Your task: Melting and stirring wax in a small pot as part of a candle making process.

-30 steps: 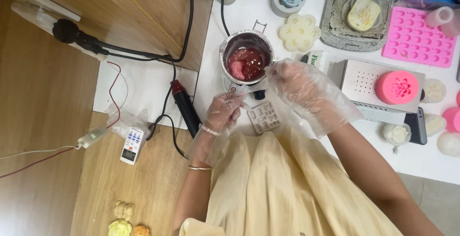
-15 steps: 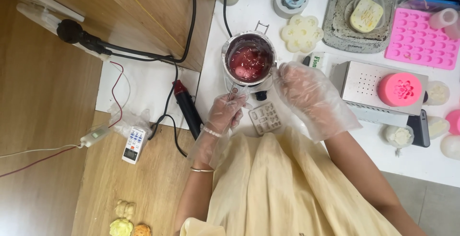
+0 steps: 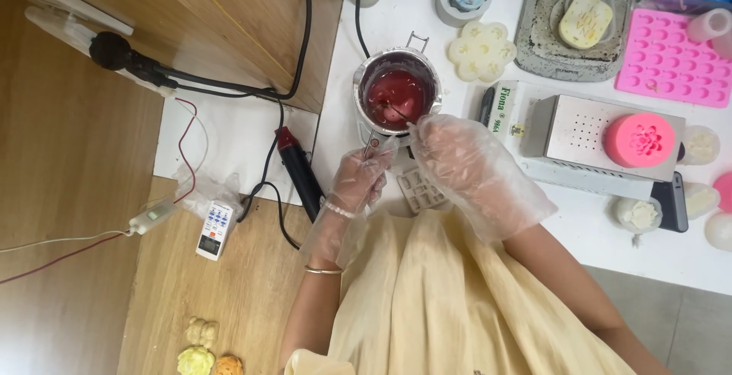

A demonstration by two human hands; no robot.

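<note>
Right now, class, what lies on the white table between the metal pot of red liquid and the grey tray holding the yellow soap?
In the head view, a cream flower-shaped soap lies between the pot and the tray.

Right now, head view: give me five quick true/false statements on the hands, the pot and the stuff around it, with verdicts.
1. The metal pot holds a dark red liquid. True.
2. The left hand grips the pot's handle. True.
3. Both hands are bare. False: the left hand and the right hand both wear clear plastic gloves.
4. The right hand rests on the pink round mould. False: its fingers hold a thin stick that dips into the pot; the mould sits apart on a metal box.
5. The pink tray with many small holes lies on the wooden floor. False: it lies on the white table.
</note>
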